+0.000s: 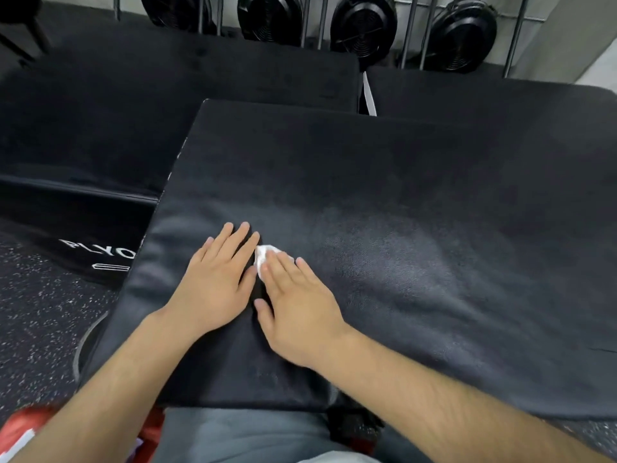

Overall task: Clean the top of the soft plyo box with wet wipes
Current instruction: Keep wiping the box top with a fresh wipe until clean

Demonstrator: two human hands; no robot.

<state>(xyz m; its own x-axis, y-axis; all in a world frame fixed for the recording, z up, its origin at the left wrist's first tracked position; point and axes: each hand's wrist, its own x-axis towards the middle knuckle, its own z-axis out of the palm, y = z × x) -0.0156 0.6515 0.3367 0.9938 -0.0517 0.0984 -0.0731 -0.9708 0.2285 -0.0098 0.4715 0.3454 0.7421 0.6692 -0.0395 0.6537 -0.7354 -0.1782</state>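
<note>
Plyo box top [400, 212] is what both my hands lie on, near its lower-left corner in the frame. My left hand [213, 285] is flat and bare on the black cover, fingers straight and a little spread, holding nothing. My right hand [297, 312] lies just beside it, also flat, with straight fingers pressing down on the one wet wipe [263, 257]. The wipe is a small white wad that peeks out at my right fingertips, in the gap between the two hands and close to my left forefinger. From the wipe, nearly all of the top stretches away to the right and toward the upper part of the frame, and its long side seems to run left to right. So I judge that the right hand, which has the wipe and is nearer that expanse, should sweep rightward while the left steadies the box. A pale sheen shows mid-frame, perhaps damp, though I cannot be sure. Beyond this box I count one lower box with white lettering [100, 253] at the left, two dark pads [167, 78] behind, and four black plates [364, 25] racked along the top edge. Speckled floor [40, 312] shows at the lower left.
</note>
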